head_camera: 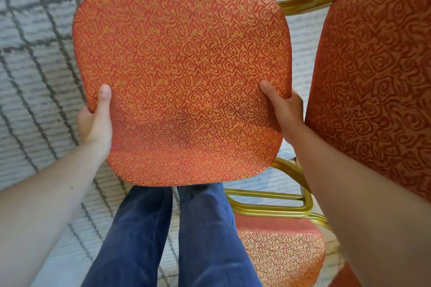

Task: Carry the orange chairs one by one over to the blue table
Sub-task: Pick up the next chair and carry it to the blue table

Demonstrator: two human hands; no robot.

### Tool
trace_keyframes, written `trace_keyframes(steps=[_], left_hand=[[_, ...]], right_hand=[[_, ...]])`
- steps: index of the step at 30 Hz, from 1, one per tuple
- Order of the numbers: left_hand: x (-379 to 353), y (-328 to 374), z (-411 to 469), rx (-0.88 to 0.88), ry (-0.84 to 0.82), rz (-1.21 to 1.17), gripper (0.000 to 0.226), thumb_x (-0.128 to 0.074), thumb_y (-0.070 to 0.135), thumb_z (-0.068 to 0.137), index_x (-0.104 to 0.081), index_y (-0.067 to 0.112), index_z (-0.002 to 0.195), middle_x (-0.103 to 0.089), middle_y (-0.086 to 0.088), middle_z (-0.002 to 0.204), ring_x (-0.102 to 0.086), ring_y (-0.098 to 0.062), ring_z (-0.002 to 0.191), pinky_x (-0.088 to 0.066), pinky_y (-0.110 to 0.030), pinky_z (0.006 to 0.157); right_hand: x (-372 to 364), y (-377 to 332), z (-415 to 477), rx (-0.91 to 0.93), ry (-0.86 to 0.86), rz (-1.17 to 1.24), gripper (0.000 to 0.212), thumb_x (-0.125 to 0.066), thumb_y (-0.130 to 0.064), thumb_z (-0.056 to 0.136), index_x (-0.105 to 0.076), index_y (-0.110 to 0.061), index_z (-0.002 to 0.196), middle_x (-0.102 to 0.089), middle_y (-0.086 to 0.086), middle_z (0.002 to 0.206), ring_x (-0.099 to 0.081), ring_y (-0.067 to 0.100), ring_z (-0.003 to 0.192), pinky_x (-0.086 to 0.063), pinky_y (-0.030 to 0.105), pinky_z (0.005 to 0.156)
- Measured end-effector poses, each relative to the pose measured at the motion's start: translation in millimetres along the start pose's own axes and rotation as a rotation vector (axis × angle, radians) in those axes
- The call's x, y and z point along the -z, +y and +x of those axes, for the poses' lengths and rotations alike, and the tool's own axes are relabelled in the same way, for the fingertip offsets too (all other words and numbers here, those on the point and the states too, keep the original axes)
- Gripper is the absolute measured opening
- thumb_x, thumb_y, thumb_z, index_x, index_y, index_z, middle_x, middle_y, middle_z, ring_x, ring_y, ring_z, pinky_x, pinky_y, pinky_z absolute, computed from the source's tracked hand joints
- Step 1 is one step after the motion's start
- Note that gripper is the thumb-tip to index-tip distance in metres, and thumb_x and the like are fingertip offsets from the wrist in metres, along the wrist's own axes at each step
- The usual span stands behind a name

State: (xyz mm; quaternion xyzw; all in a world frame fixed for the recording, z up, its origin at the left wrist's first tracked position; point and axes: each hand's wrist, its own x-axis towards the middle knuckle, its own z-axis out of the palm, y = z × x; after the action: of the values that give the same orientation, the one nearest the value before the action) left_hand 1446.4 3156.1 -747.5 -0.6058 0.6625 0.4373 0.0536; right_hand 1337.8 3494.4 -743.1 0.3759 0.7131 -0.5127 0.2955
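The grey-lined carpet (35,58) lay under everything. The orange chair (182,81) was held up in front of the person's blue jeans (144,235), with another orange chair (373,65) just beside it. The left hand (96,121) and right hand (285,112) gripped its sides. Keeping it level and clear of its neighbour seemed wise. No blue table showed.

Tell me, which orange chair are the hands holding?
The middle orange chair: left hand and right hand grip its seat edges. The other orange chair, on the right, is untouched.
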Motion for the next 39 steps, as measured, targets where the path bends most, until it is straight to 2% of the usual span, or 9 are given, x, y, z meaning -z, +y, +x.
trace_keyframes(steps=[5, 8, 10, 13, 21, 26, 32, 36, 39], left_hand=[[3, -2, 6, 0.054, -0.032, 0.041, 0.096, -0.054, 0.09, 0.051, -0.06, 0.024, 0.119, -0.062, 0.007, 0.112, -0.059, -0.013, 0.105, -0.046, -0.028, 0.095], [6, -3, 13, 0.095, -0.033, 0.069, 0.108, -0.051, 0.098, 0.037, -0.06, 0.024, 0.115, -0.063, 0.004, 0.112, -0.06, -0.016, 0.104, -0.046, -0.033, 0.098], [7, -3, 16, 0.125, -0.035, 0.091, 0.118, -0.049, 0.1, 0.034, -0.059, 0.02, 0.121, -0.062, 0.001, 0.114, -0.06, -0.019, 0.106, -0.046, -0.037, 0.099], [8, 0, 17, 0.126, -0.02, 0.106, 0.128, -0.045, 0.101, 0.033, -0.055, 0.014, 0.127, -0.057, 0.004, 0.111, -0.056, -0.016, 0.102, -0.042, -0.031, 0.093], [27, 18, 18, 0.047, 0.049, 0.107, 0.104, -0.046, 0.098, 0.043, -0.065, 0.017, 0.105, -0.063, 0.001, 0.098, -0.06, -0.018, 0.094, -0.044, -0.029, 0.084], [65, 38, 8, 0.023, 0.061, 0.038, 0.082, -0.049, 0.095, 0.046, -0.06, 0.025, 0.087, -0.062, 0.005, 0.089, -0.057, -0.014, 0.082, -0.041, -0.026, 0.076], [153, 85, -20, -0.006, 0.053, -0.012, 0.09, -0.048, 0.098, 0.041, -0.063, 0.019, 0.082, -0.065, 0.004, 0.084, -0.059, -0.016, 0.079, -0.042, -0.027, 0.074], [212, 120, -44, -0.039, 0.044, 0.015, 0.086, -0.043, 0.101, 0.04, -0.058, 0.021, 0.067, -0.064, -0.003, 0.082, -0.061, -0.023, 0.082, -0.046, -0.033, 0.076], [262, 140, -63, -0.086, 0.059, -0.014, 0.105, -0.041, 0.1, 0.041, -0.067, 0.011, 0.09, -0.068, -0.012, 0.099, -0.063, -0.029, 0.094, -0.046, -0.035, 0.08]], right_hand=[[0, -1, 3, -0.068, -0.059, 0.066, 0.039, -0.084, -0.039, 0.073, -0.068, -0.021, 0.105, -0.076, -0.004, 0.1, -0.073, 0.012, 0.091, -0.059, 0.027, 0.073], [0, -5, 1, -0.097, -0.076, 0.095, 0.031, -0.082, -0.034, 0.077, -0.07, -0.019, 0.102, -0.077, -0.004, 0.094, -0.074, 0.012, 0.086, -0.058, 0.023, 0.065], [0, -9, -1, -0.114, -0.089, 0.097, 0.031, -0.081, -0.034, 0.077, -0.069, -0.019, 0.102, -0.077, -0.003, 0.094, -0.074, 0.013, 0.086, -0.058, 0.023, 0.065], [0, -13, -4, -0.113, -0.097, 0.08, 0.031, -0.081, -0.035, 0.077, -0.069, -0.02, 0.102, -0.077, -0.004, 0.094, -0.074, 0.013, 0.086, -0.058, 0.023, 0.066], [-8, -29, -31, -0.101, -0.094, 0.072, 0.041, -0.083, -0.044, 0.072, -0.068, -0.021, 0.101, -0.077, -0.005, 0.094, -0.074, 0.011, 0.085, -0.058, 0.022, 0.063], [-20, -61, -68, -0.071, -0.091, 0.042, 0.041, -0.084, -0.048, 0.068, -0.067, -0.021, 0.094, -0.077, -0.009, 0.085, -0.074, 0.009, 0.077, -0.056, 0.019, 0.056], [-33, -119, -152, 0.014, -0.068, -0.016, 0.038, -0.084, -0.053, 0.066, -0.065, -0.025, 0.083, -0.074, -0.014, 0.072, -0.071, 0.004, 0.067, -0.053, 0.017, 0.05], [-40, -153, -212, 0.05, -0.077, -0.026, 0.046, -0.083, -0.054, 0.067, -0.068, -0.02, 0.095, -0.074, -0.006, 0.088, -0.071, 0.011, 0.081, -0.054, 0.024, 0.063], [-44, -176, -266, 0.088, -0.098, -0.027, 0.059, -0.083, -0.057, 0.066, -0.068, -0.018, 0.108, -0.073, -0.004, 0.091, -0.069, 0.012, 0.083, -0.051, 0.024, 0.062]])
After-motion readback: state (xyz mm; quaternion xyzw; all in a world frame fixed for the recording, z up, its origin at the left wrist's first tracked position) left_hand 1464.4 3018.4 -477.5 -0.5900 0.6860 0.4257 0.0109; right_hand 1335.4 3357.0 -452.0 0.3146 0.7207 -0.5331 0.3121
